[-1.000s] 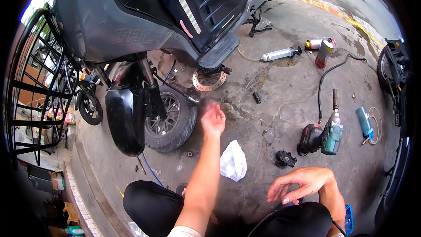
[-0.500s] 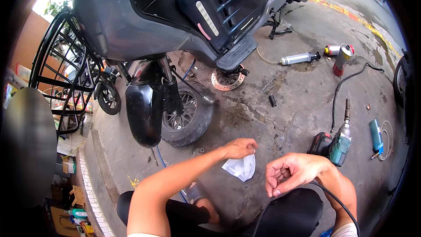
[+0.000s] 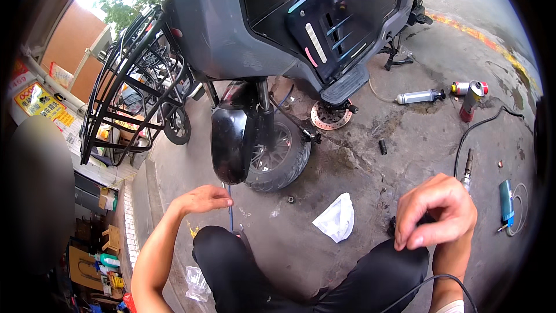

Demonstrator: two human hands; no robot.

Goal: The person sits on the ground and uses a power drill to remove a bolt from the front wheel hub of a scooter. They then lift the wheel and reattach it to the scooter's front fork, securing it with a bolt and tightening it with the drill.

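Observation:
My left hand [image 3: 205, 199] hangs over the floor left of the black front fender [image 3: 231, 145], fingers loosely stretched and nothing seen in them. A thin blue hose [image 3: 231, 217] passes by its fingertips. My right hand [image 3: 437, 214] is raised above my right knee with its fingers curled and closed; whatever may be inside is hidden. Below it a thin black cable [image 3: 405, 294] runs across my thigh and forearm. Behind the right hand, a power tool with a long socket [image 3: 469, 161] is mostly covered. A white plastic bag [image 3: 337, 218] lies between the hands.
The grey scooter [image 3: 229, 29] stands ahead, its front wheel [image 3: 281, 156] touching the ground. A brake disc [image 3: 331, 117], black socket [image 3: 383, 147], large syringe [image 3: 418, 97], spray can [image 3: 472, 101], black hose [image 3: 463, 139] and teal cylinder [image 3: 507, 200] lie or stand around. A black rack [image 3: 130, 87] is at left.
My left hand has moved left, away from the white bag. My right hand has risen and moved right; the cable no longer shows at its fingertips. The view has shifted, showing both knees.

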